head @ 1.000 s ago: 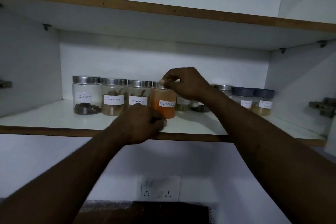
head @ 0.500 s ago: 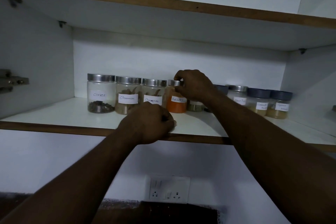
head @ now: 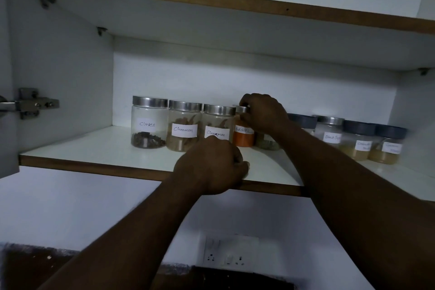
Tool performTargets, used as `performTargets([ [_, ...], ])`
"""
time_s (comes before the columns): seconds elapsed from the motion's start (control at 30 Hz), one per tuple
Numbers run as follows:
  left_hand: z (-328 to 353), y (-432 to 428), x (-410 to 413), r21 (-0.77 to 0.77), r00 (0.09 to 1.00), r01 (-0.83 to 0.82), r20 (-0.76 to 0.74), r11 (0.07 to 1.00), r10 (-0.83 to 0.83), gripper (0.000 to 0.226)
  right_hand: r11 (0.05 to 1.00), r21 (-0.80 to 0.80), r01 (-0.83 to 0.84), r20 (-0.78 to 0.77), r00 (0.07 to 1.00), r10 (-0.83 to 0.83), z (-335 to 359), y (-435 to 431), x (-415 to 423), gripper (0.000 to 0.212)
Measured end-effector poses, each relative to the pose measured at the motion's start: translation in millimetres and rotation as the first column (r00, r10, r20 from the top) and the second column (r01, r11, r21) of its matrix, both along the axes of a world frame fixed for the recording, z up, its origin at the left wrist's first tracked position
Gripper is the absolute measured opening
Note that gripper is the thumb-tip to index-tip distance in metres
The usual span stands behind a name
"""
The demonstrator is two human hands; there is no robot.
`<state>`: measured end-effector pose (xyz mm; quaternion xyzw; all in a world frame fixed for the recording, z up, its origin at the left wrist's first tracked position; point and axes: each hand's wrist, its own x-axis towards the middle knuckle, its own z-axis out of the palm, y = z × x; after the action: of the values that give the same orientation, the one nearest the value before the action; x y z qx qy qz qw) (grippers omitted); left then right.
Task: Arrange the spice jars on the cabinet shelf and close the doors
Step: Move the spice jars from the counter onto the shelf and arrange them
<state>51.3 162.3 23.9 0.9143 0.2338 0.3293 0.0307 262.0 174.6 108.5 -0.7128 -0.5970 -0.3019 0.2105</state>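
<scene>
**Cabinet shelf** (head: 94, 148): white board with a brown front edge, lower of two. It carries one row of spice jars along the back half.

**Jars, left to right:**
- Cloves jar (head: 149, 122): clear, steel lid, dark cloves at the bottom, upright.
- first Cinnamon jar (head: 184, 129): steel lid, brown sticks, touching or just beside the Cloves jar.
- second Cinnamon jar (head: 217, 122): steel lid, close against the first; its lower part is hidden by the left hand.
- red chilli jar (head: 243, 136): narrower, orange-red powder, label partly covered. It stands upright on the shelf just beside the second Cinnamon jar.
- greenish jar (head: 267, 143): mostly hidden behind the right wrist.
- Black Pepper jar (head: 329, 133): steel lid, pale contents.
- two dark-lidded jars (head: 357, 141), rightmost, with yellowish powder; labels too blurred to read.

**Right hand** (head: 263, 113): reaches in over the shelf, fingers and thumb curled round the steel lid of the red chilli jar.

**Left hand** (head: 211, 165): fingers curled into a fist, resting at the shelf's front edge in front of the second Cinnamon jar. Nothing shows in its grasp.

**Fittings:** metal hinge (head: 35, 103) on the left cabinet wall; upper shelf (head: 211, 0) above; wall socket (head: 229, 253) below the cabinet.
</scene>
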Motion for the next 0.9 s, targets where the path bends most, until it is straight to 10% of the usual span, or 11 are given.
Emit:
performTargets([
  [0.37, 1, -3, -8, 0.041, 1.0, -0.02, -0.008, 0.999, 0.021, 0.036, 0.906, 0.37, -0.203, -0.203, 0.935, 0.292, 0, -20, -26, 0.045],
  [0.6, -7, 23, -65, 0.113, 0.997, -0.08, -0.014, 0.99, 0.082, 0.04, 0.961, 0.053, -0.272, -0.078, 0.958, 0.276, -7, -23, -65, 0.045],
  [0.9, -4, 37, -70, 0.009, 0.998, -0.056, -0.023, 0.998, 0.056, 0.032, 0.985, 0.058, -0.163, -0.137, 0.976, 0.169, -10, -6, -57, 0.038],
])
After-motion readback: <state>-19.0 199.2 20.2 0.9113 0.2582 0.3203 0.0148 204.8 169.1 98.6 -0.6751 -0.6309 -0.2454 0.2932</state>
